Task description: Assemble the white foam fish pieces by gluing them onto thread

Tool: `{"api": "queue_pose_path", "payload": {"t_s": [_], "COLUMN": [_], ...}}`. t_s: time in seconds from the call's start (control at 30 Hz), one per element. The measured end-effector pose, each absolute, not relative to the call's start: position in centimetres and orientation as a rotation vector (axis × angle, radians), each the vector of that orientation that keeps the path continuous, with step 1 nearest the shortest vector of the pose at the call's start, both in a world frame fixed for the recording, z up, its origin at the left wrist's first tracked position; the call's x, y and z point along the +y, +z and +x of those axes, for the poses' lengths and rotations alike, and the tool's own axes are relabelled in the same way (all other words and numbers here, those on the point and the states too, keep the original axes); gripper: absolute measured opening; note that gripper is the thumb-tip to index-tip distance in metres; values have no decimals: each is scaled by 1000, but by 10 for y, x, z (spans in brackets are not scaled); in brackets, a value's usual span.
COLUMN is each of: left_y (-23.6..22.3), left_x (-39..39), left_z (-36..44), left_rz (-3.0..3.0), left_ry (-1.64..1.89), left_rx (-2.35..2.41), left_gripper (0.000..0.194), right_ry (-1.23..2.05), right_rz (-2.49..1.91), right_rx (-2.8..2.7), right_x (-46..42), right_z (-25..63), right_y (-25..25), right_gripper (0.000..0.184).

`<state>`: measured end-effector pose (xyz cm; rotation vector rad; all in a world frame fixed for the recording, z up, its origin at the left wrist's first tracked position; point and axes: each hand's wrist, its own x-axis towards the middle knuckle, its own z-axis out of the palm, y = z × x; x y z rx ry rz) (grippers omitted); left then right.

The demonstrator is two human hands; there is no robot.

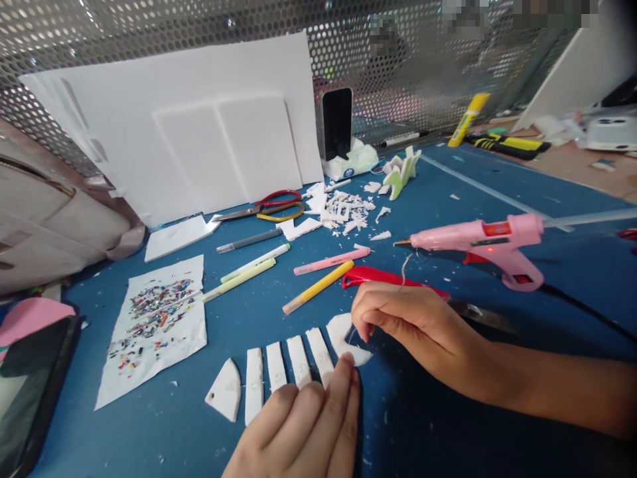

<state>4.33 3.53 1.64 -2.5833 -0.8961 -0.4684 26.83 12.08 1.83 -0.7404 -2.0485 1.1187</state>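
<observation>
White foam pieces lie in a row like a fish: a head-shaped piece (226,392) with a small hole, several narrow strips (254,378), and a notched tail piece (341,332). My left hand (303,431) rests over the strips' near ends, fingers laid forward, one fingertip touching the tail piece's lower edge. Just right of the tail, my right hand (423,325) is closed in a pinch on a thin thread (406,269), whose loose end curls up above the knuckles. Behind that hand lies a red-handled tool (378,275), partly covered.
A pink glue gun (478,236) stands at right, its cord trailing off. Several markers (318,287), scissors (263,209) and foam scraps (348,211) lie behind. Left are a paper with small bits (184,338) and a dark phone (37,392). White boards (233,73) lean against perforated metal.
</observation>
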Motion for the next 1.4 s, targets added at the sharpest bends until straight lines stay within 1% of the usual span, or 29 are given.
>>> {"api": "queue_pose_path", "payload": {"t_s": [0.4, 0.57, 0.73, 1.4], "left_y": [18, 17, 17, 17], "left_x": [36, 37, 38, 36], "left_z": [43, 43, 44, 43], "left_rz": [-2574, -2574, -2585, -2585], "left_ry": [-445, -458, -457, -487], "left_rx": [-875, -885, -889, -887], "left_gripper": [46, 41, 45, 47], "right_ry": [1128, 1145, 1136, 1104], "right_rz": [-749, -745, -742, -756], "right_rx": [-1979, -2009, -2018, -2052], "right_x": [121, 122, 121, 122], "right_z": [268, 267, 268, 266], "right_y": [20, 18, 17, 21], "right_gripper": [26, 25, 25, 24]}}
